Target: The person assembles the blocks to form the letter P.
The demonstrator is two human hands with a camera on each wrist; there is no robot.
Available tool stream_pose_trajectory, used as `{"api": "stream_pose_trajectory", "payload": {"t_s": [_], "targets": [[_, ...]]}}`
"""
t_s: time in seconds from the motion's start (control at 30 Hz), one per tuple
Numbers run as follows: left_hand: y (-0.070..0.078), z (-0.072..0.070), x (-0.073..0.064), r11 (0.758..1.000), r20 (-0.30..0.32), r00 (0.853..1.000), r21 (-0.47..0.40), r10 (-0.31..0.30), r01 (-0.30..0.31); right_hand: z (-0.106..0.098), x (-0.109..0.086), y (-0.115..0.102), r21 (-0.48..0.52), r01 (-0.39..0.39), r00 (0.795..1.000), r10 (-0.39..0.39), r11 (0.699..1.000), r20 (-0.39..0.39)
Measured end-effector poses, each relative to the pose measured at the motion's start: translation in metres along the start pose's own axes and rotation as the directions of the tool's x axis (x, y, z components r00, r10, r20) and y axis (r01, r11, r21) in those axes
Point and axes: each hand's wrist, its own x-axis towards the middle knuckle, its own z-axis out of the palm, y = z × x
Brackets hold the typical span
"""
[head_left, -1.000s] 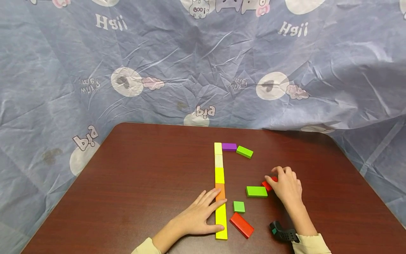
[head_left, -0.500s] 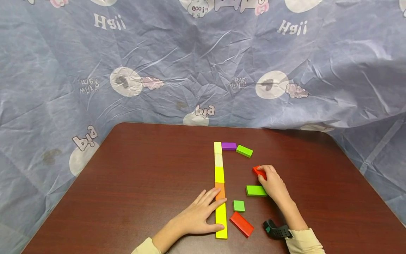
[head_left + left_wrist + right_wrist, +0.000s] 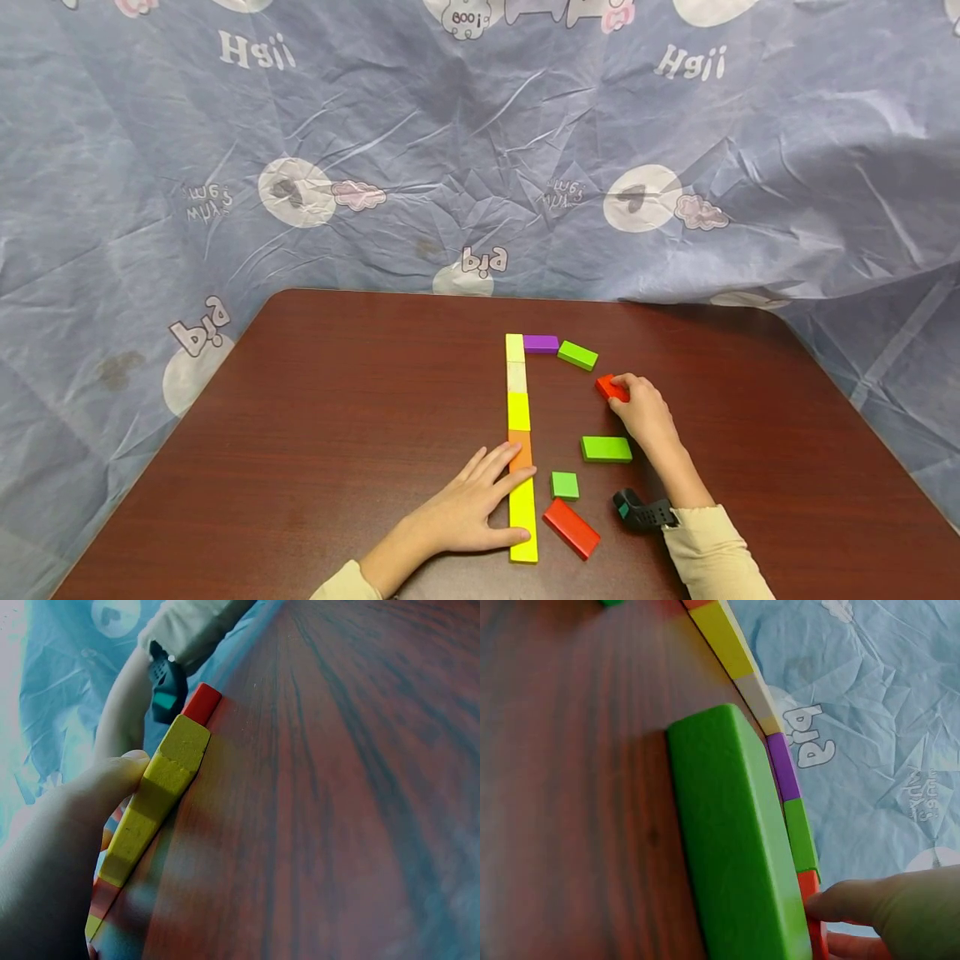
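Note:
My right hand (image 3: pixel 647 414) pinches a small red block (image 3: pixel 609 387) on the table, just short of the tilted light-green block (image 3: pixel 577 356). In the right wrist view, thumb and finger hold the red block (image 3: pixel 808 889) close by the end of that green one (image 3: pixel 802 834). My left hand (image 3: pixel 468 512) lies with fingers spread across a straight row of blocks. Its fingers rest on the orange block (image 3: pixel 520 438), and its thumb touches the long yellow block (image 3: pixel 523 510). A purple block (image 3: pixel 541 344) adjoins the far end of the row.
Right of the row lie a green block (image 3: pixel 606 449), a small green square block (image 3: pixel 565 486) and another red block (image 3: pixel 572 529). The dark wooden table (image 3: pixel 337 400) ends at a hanging printed cloth (image 3: pixel 450 150). A black strap device (image 3: pixel 641 510) sits at my right wrist.
My right hand has carried the red block from beside the green block leftward and farther away, turning it near the tilted light-green block. My left hand stays in place.

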Motion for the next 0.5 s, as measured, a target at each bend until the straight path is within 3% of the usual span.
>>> {"api": "stream_pose_trajectory", "payload": {"t_s": [0.5], "targets": [[0.0, -0.001, 0.0, 1.0, -0.004, 1.0, 0.0, -0.005, 0.005, 0.014, 0.018, -0.008, 0.054, -0.031, 0.998, 0.034, 0.998, -0.061]]}}
